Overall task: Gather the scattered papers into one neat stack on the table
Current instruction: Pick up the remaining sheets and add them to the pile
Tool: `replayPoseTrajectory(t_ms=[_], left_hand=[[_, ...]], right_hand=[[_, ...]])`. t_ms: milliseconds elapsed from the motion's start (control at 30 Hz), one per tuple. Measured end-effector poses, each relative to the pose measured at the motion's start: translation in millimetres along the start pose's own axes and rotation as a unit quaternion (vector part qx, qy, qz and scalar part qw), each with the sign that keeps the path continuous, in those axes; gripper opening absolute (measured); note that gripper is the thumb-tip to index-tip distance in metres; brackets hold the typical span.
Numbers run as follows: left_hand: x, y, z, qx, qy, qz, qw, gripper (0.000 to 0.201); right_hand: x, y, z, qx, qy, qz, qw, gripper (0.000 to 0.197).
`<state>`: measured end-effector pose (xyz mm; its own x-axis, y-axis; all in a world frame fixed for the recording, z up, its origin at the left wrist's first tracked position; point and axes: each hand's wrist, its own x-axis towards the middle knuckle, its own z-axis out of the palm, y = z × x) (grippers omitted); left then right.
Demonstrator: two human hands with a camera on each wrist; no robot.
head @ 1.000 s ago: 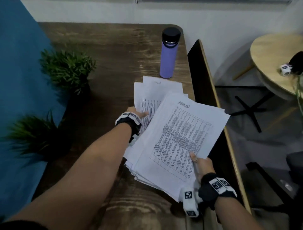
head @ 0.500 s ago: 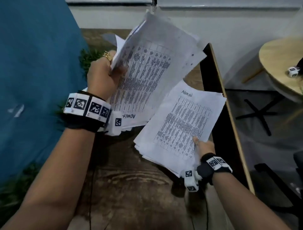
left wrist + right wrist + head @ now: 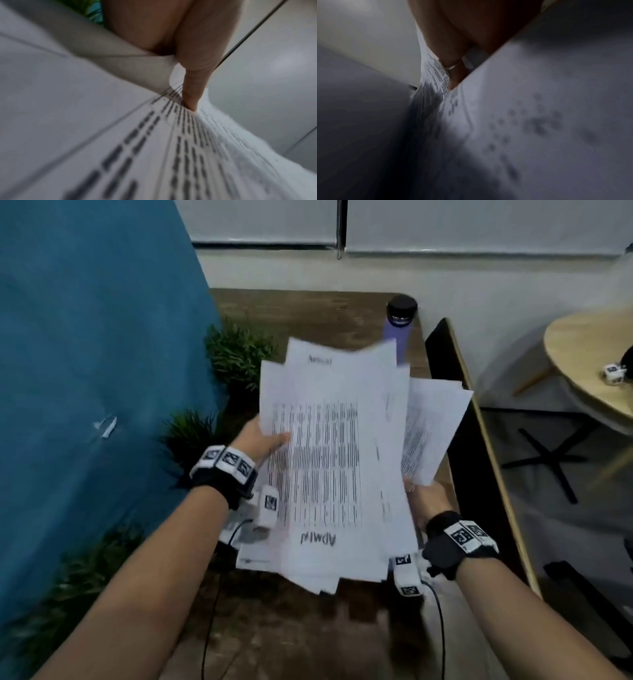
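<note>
White printed papers (image 3: 325, 460), fanned, uneven edges

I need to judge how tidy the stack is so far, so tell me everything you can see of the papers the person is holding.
The papers are white printed sheets with dense table rows; the top sheet's heading reads upside down from the head view. They form a loose, fanned bundle, edges uneven, some sheets jutting out to the right and at the far end. The left hand pinches the left edge, thumb on top. The right hand grips the lower right side. Whether the bundle's near end touches the wooden table cannot be told.
</note>
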<state>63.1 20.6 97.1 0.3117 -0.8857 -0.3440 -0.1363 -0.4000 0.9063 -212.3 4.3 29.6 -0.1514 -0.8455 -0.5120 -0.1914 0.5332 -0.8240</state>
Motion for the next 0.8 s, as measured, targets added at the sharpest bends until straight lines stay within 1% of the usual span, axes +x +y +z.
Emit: replayPoseTrajectory(t_ms=[33,67,100,167,200,267,300,333,400,433,467,500,533,567,600,667,700,733,800], left_hand=[[0.4,-12.3,3.5,0.027,-0.007,-0.026,0.999,0.048],[1.3,-21.0,7.2,0.059,-0.012,-0.049,0.997,0.048],[1.7,-27.1,9.5,0.088,-0.017,-0.068,0.994,0.049],[-3.0,-28.8,14.4,0.126,-0.018,-0.103,0.987,0.052],[-2.9,-28.9,16.4,0.117,-0.031,-0.112,0.986,0.048],[0.4,-30.0,20.3,0.067,-0.070,-0.111,0.989,0.049],[-2.4,-27.7,22.8,0.048,-0.082,-0.099,0.991,0.050],[-1.8,-29.0,24.0,0.025,-0.069,-0.086,0.994,0.054],[-1.1,-29.6,25.2,-0.049,-0.018,-0.063,0.997,0.059],[-4.6,-28.8,28.1,-0.090,0.010,-0.046,0.995,0.055],[-7.0,-28.0,29.9,-0.127,0.036,-0.020,0.991,0.049],[-12.0,-25.9,30.6,-0.156,0.058,0.009,0.986,0.044],[-15.7,-25.5,31.1,-0.182,0.075,0.043,0.979,0.040],[-21.4,-22.6,31.5,-0.200,0.088,0.077,0.973,0.036],[-26.4,-19.7,31.9,-0.209,0.097,0.109,0.967,0.032],[-36.2,-12.3,31.5,-0.221,0.103,0.157,0.957,0.028],[-39.8,-10.8,28.8,-0.226,0.102,0.170,0.954,0.027],[-42.6,-11.5,24.6,-0.220,0.102,0.181,0.953,0.026],[-47.6,-16.1,13.4,-0.168,0.091,0.201,0.961,0.033]], right_hand=[[3.1,1.4,-0.8,0.046,-0.024,-0.004,0.999,0.024],[3.1,1.9,-1.9,0.066,-0.039,0.001,0.997,0.014],[5.5,4.5,-3.2,0.049,-0.035,-0.009,0.998,0.012],[5.4,7.1,-1.7,0.020,-0.049,-0.001,0.999,0.013],[4.2,5.9,-1.1,0.017,-0.047,0.007,0.999,0.017],[-3.9,-2.8,1.6,0.039,-0.054,0.017,0.998,0.021],[-9.0,-7.1,1.6,0.061,-0.068,0.017,0.996,0.026],[-15.6,-13.2,1.8,0.101,-0.075,0.010,0.992,0.035],[-24.6,-23.7,2.8,0.194,-0.117,-0.027,0.974,0.051],[-29.0,-26.1,0.0,0.225,-0.149,-0.042,0.962,0.058],[-32.8,-30.6,-1.8,0.224,-0.161,-0.055,0.960,0.069],[-31.8,-33.2,-1.5,0.200,-0.167,-0.096,0.961,0.070],[-35.8,-38.7,-1.1,0.148,-0.158,-0.158,0.963,0.056],[-38.2,-44.0,0.2,0.098,-0.140,-0.216,0.961,0.036],[-41.7,-49.1,1.3,0.075,-0.115,-0.253,0.958,0.024],[-39.1,-52.7,1.6,0.073,-0.076,-0.306,0.946,0.023],[-37.3,-52.9,0.5,0.087,-0.073,-0.322,0.940,0.026],[-38.3,-53.4,-2.0,0.092,-0.082,-0.328,0.937,0.031],[-39.7,-54.5,-8.9,0.069,-0.131,-0.322,0.935,0.041]])
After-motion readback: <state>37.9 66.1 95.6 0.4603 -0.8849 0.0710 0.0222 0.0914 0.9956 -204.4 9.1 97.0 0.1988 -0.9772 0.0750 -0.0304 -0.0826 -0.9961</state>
